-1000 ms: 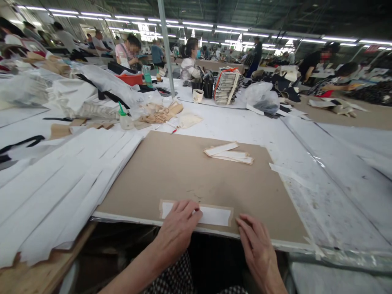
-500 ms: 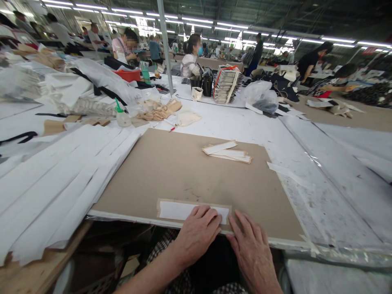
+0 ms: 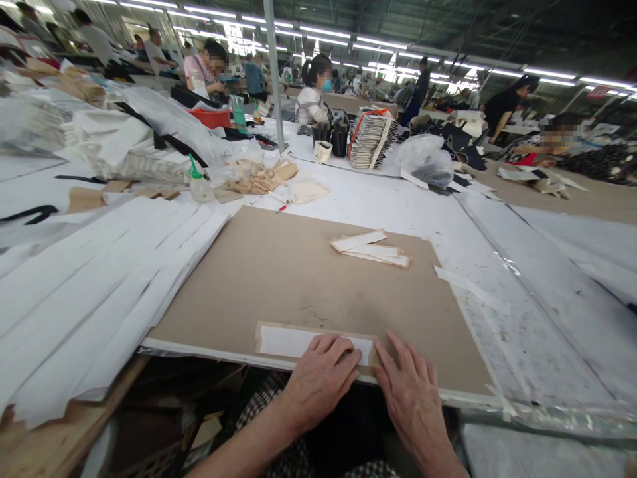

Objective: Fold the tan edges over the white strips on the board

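Note:
A white strip with a tan border (image 3: 288, 341) lies flat along the near edge of the tan board (image 3: 279, 265). My left hand (image 3: 326, 372) presses on its right part, fingers bent and close together, thumb side hidden beneath. Just at the strip's right end is my right hand (image 3: 411, 378), its fingers stretched out and apart, fingertips touching the board and the strip's end border. Further back on the board, several similar bordered strips (image 3: 371, 249) overlap in a small loose pile.
Long white sheets (image 3: 99, 285) are layered at the left. A green-capped bottle (image 3: 200, 186), tan scraps (image 3: 263, 176), a red-tipped tool (image 3: 283, 208) and a tied stack (image 3: 371, 139) sit behind the board. A metal pole (image 3: 273, 73) rises there; several people work beyond.
My right hand has moved slightly up, its index finger reaching a bit further forward over the board. My left hand stays on the strip. The view has shifted a little.

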A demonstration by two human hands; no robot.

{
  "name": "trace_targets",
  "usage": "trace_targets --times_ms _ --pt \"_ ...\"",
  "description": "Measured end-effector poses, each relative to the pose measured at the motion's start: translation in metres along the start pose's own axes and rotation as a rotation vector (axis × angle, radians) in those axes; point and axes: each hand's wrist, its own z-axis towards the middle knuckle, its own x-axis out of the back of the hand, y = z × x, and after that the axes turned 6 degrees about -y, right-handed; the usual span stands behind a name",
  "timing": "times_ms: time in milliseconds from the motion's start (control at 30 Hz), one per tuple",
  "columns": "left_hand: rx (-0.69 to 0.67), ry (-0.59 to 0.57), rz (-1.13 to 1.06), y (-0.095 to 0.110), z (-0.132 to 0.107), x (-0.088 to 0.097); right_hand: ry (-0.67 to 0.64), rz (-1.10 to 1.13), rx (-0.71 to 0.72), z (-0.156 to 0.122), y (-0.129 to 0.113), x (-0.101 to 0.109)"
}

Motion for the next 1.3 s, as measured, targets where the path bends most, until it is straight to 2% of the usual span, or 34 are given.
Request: trace_targets --times_ms 233,367,500,633,700,800,900,1033,1300 --pt "0.007 0.004 0.009 0.001 0.001 0.001 0.019 -0.005 0.019 0.006 0.002 0.006" --pt "0.01 -0.002 0.008 0.001 -0.001 0.0 0.045 0.1 0.006 0.011 0.0 0.009" --pt "0.012 0.002 0.005 0.0 -0.002 -0.001 0.021 0.496 -0.089 0.014 -0.002 0.008" --pt "0.007 -0.003 0.006 0.0 -0.001 0.0 -0.138 0.924 -0.298 0.015 -0.005 0.01" --pt "0.007 0.005 0.014 0.0 -0.001 0.001 -0.194 1.064 -0.4 0.015 -0.006 0.012" --pt "0.005 0.02 0.031 0.001 0.0 0.002 -0.2 1.198 -0.513 0.013 -0.004 0.011" --pt "-0.011 0.017 0.053 0.001 0.001 0.003 -0.262 1.281 -0.58 0.01 0.001 0.009" --pt "-0.023 -0.012 0.086 0.001 0.002 0.004 -0.329 1.34 -0.603 0.006 0.004 0.009" --pt "-0.025 -0.071 0.091 0.001 0.003 0.004 -0.301 1.345 -0.586 0.001 0.0 0.012"
